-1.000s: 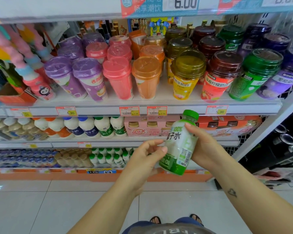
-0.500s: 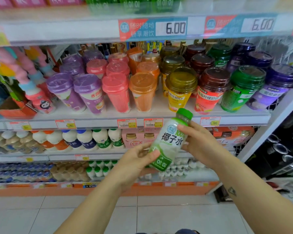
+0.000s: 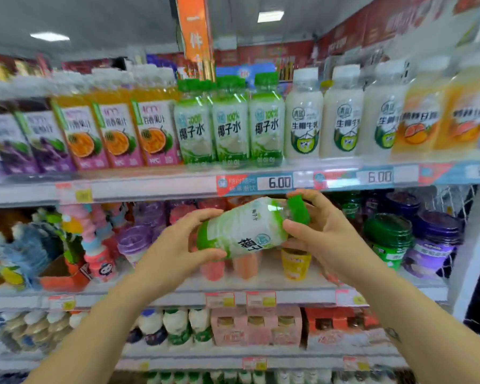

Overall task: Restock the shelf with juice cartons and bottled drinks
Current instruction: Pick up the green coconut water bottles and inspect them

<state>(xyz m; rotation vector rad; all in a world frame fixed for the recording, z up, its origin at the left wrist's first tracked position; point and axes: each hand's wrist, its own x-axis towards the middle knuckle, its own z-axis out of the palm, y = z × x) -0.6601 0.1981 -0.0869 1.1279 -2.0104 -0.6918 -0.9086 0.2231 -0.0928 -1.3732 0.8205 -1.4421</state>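
Observation:
I hold a green-capped coconut water bottle [image 3: 247, 228] tipped almost on its side, cap to the right, in front of the cup shelf. My left hand [image 3: 182, 245] grips its base end. My right hand [image 3: 320, 231] grips the neck and cap end. On the upper shelf [image 3: 150, 187] stand three matching coconut water bottles [image 3: 230, 126] in a row. To their left stand orange and purple juice cartons [image 3: 117, 134]; to their right stand white coconut milk bottles [image 3: 341, 123].
Yellow-orange drink bottles [image 3: 444, 117] fill the upper shelf's far right. The middle shelf holds lidded drink cups [image 3: 388, 239] and toy-topped bottles [image 3: 97, 245]. Lower shelves carry small white bottles [image 3: 178, 325] and pink multipacks [image 3: 255, 325]. A white upright [image 3: 471, 245] bounds the right side.
My view has swung up, bringing the upper shelf into sight. Both hands have raised the bottle and tipped it from nearly upright to almost lying flat, cap to the right.

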